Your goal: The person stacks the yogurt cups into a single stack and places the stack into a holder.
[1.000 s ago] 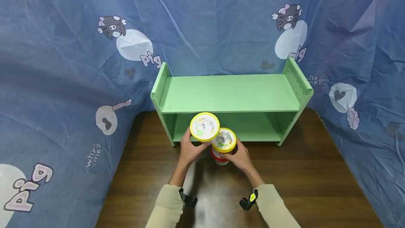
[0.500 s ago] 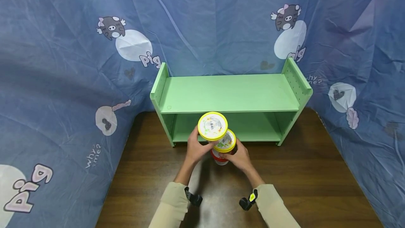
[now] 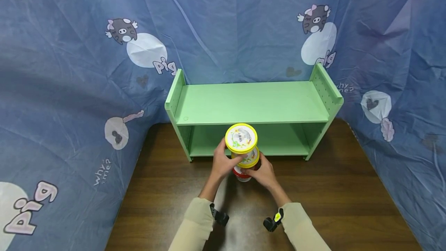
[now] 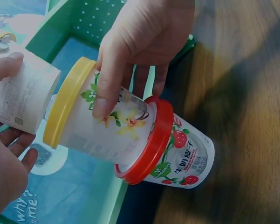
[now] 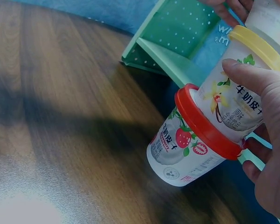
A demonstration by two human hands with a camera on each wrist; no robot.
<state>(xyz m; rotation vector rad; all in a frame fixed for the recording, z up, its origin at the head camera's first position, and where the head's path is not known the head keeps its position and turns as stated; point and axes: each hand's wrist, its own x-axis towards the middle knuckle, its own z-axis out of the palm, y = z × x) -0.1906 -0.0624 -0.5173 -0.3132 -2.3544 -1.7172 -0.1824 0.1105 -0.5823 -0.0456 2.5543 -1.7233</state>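
Observation:
My left hand (image 3: 223,163) grips a white yogurt cup with a yellow lid (image 3: 241,138), just above a second cup. In the left wrist view that held cup's base (image 4: 30,86) is right at the yellow lid of the second cup (image 4: 107,121), which has vanilla flowers printed on it. My right hand (image 3: 265,172) holds the second cup around its side, thumb on the front. It sits on the red lid (image 5: 207,128) of a third cup (image 5: 181,151) with strawberries, which stands upright on the table. The lower cups are partly hidden in the head view.
A green two-tier shelf (image 3: 251,102) stands just behind the cups, with raised side panels. The brown wooden table (image 3: 331,204) spreads around them. A blue cloth (image 3: 216,22) with pig prints hangs behind and on both sides.
My left hand has moved right with its yellow-lidded cup, bringing it over the second cup. The right hand and the lower cups have stayed in place.

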